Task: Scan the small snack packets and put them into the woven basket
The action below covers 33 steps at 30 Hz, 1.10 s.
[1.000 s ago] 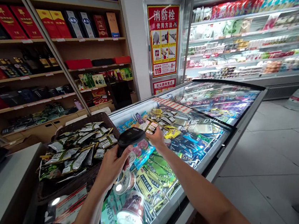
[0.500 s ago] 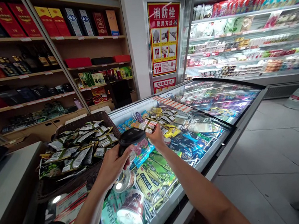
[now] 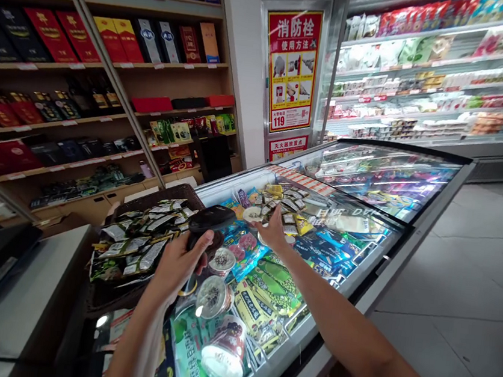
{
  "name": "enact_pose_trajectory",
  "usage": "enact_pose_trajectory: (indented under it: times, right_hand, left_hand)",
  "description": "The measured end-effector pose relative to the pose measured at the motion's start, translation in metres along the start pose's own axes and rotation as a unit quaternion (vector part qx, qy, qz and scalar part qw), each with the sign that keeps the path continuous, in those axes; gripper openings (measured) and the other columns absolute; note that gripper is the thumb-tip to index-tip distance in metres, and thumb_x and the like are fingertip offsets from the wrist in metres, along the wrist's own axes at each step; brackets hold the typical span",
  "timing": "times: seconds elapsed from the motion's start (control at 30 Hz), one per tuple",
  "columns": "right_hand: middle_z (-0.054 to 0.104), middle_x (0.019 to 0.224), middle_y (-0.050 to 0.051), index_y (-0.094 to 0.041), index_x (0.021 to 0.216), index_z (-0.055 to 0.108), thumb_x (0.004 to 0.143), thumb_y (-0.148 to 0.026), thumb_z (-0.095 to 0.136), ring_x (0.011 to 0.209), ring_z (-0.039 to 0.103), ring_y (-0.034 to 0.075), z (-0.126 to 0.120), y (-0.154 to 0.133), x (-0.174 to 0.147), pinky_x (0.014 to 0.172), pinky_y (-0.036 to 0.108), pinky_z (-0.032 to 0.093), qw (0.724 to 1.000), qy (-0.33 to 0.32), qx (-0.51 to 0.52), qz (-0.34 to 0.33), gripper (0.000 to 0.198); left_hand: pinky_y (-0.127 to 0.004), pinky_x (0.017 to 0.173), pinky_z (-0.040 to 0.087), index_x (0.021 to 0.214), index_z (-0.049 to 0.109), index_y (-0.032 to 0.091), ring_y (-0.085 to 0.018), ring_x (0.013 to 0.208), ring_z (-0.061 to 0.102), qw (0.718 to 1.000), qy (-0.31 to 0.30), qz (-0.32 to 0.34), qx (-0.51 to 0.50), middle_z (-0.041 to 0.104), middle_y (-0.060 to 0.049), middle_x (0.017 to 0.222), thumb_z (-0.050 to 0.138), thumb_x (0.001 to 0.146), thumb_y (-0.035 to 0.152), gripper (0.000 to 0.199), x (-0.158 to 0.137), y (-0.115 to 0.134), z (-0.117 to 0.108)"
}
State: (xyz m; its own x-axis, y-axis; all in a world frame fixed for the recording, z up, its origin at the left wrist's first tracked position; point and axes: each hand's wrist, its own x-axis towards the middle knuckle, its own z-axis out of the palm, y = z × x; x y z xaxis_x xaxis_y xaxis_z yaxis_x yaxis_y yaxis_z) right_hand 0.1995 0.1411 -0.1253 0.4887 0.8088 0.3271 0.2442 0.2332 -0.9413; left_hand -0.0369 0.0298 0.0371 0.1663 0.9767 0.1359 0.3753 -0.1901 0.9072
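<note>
Scanner [image 3: 212, 215], black and handheld, sits in the left hand [image 3: 182, 262], whose grip is wrapped round its handle, near the dark woven basket [image 3: 191, 194] heaped with sachets [image 3: 151, 225]. Over the chest freezer [image 3: 420, 232], the right hand [image 3: 273, 234] is slack, thumb and forefinger spread apart, beside small packets [image 3: 292, 204]; whether it touches them I cannot tell. Ice-cream tubs [image 3: 212, 297] lie nearer, among bagged ices [image 3: 247, 306].
</note>
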Motion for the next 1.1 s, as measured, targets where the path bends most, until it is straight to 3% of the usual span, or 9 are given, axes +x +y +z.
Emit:
enact_pose_trajectory:
  times: [0.07, 0.17, 0.33, 0.43, 0.53, 0.6, 0.77, 0.97, 1.1]
  right_hand:
    - [0.019, 0.164, 0.024, -0.013, 0.151, 0.027, 0.068, -0.045, 0.074, 0.156, 0.009, 0.038, -0.002, 0.002, 0.001, 0.123, 0.054, 0.020, 0.998, 0.006, -0.057, -0.009, 0.101]
    - [0.012, 0.165, 0.027, -0.009, 0.151, 0.026, 0.076, -0.042, 0.066, 0.156, 0.006, 0.040, -0.006, -0.001, -0.003, 0.122, 0.060, 0.015, 0.989, 0.028, -0.135, -0.053, 0.091]
    - [0.040, 0.149, 0.022, -0.017, 0.141, 0.043, 0.083, -0.034, 0.058, 0.145, 0.032, 0.037, 0.009, -0.039, -0.031, 0.119, 0.061, 0.023, 0.972, 0.027, -0.149, -0.179, 0.061]
    - [0.057, 0.128, 0.015, -0.022, 0.121, 0.060, 0.085, -0.034, 0.059, 0.122, 0.055, 0.032, 0.039, -0.080, -0.059, 0.110, 0.052, 0.041, 0.973, -0.076, -0.067, -0.207, 0.038]
    - [0.067, 0.099, 0.009, -0.026, 0.093, 0.067, 0.083, -0.037, 0.066, 0.079, 0.065, 0.025, 0.082, -0.119, -0.082, 0.087, 0.045, 0.052, 0.964, -0.211, 0.006, -0.162, 0.015]
    - [0.067, 0.077, 0.005, -0.026, 0.082, 0.064, 0.078, -0.037, 0.074, 0.071, 0.065, 0.025, 0.115, -0.136, -0.091, 0.079, 0.042, 0.052, 0.959, -0.255, -0.002, -0.121, 0.015]
    - [0.056, 0.053, -0.003, -0.027, 0.070, 0.054, 0.059, -0.033, 0.086, 0.057, 0.061, 0.021, 0.174, -0.146, -0.094, 0.059, 0.033, 0.049, 0.964, -0.261, 0.024, 0.040, 0.035]
    - [0.069, 0.068, 0.002, -0.021, 0.068, 0.062, 0.054, -0.017, 0.082, 0.060, 0.065, 0.020, 0.163, -0.155, -0.094, 0.054, 0.032, 0.056, 0.906, -0.342, 0.143, 0.205, 0.025]
    - [0.072, 0.078, 0.002, -0.019, 0.077, 0.067, 0.058, -0.014, 0.081, 0.070, 0.068, 0.018, 0.128, -0.158, -0.083, 0.061, 0.030, 0.059, 0.908, -0.287, 0.218, 0.215, 0.024]
  left_hand:
    - [-0.023, 0.043, 0.035, 0.080, 0.062, 0.018, -0.012, 0.042, 0.047, 1.000, 0.026, 0.005, -0.010, 0.056, 0.001, 0.050, 0.063, 0.077, 0.073, 0.055, -0.003, 0.006, -0.021]
    - [-0.022, 0.044, 0.036, 0.081, 0.062, 0.018, -0.012, 0.043, 0.047, 0.997, 0.079, -0.010, -0.002, 0.055, 0.001, 0.050, 0.066, 0.075, 0.074, 0.056, -0.012, 0.010, -0.063]
    - [-0.022, 0.044, 0.036, 0.080, 0.063, 0.020, -0.013, 0.045, 0.051, 0.981, 0.185, -0.051, 0.041, 0.058, 0.001, 0.051, 0.068, 0.071, 0.077, 0.058, -0.035, 0.000, -0.133]
    - [-0.023, 0.044, 0.039, 0.080, 0.064, 0.020, -0.014, 0.047, 0.054, 0.968, 0.244, -0.055, 0.010, 0.060, 0.001, 0.057, 0.073, 0.066, 0.077, 0.059, -0.048, -0.007, -0.159]
    - [-0.023, 0.042, 0.040, 0.079, 0.064, 0.020, -0.013, 0.045, 0.052, 0.956, 0.285, -0.064, -0.017, 0.061, 0.001, 0.059, 0.075, 0.063, 0.077, 0.060, -0.058, -0.008, -0.169]
    - [-0.023, 0.041, 0.040, 0.080, 0.064, 0.020, -0.012, 0.043, 0.051, 0.952, 0.297, -0.068, -0.030, 0.060, 0.001, 0.058, 0.074, 0.063, 0.077, 0.060, -0.063, -0.006, -0.172]
    - [-0.021, 0.040, 0.041, 0.082, 0.065, 0.019, -0.012, 0.046, 0.053, 0.949, 0.304, -0.056, -0.058, 0.060, 0.001, 0.060, 0.075, 0.066, 0.072, 0.056, -0.070, -0.004, -0.176]
    - [-0.020, 0.040, 0.040, 0.081, 0.063, 0.020, -0.011, 0.044, 0.050, 0.950, 0.302, -0.061, -0.056, 0.058, 0.002, 0.057, 0.073, 0.070, 0.069, 0.052, -0.071, -0.007, -0.179]
    - [-0.020, 0.040, 0.038, 0.079, 0.062, 0.020, -0.011, 0.043, 0.050, 0.962, 0.258, -0.059, -0.066, 0.058, 0.002, 0.053, 0.072, 0.069, 0.072, 0.055, -0.064, -0.007, -0.173]
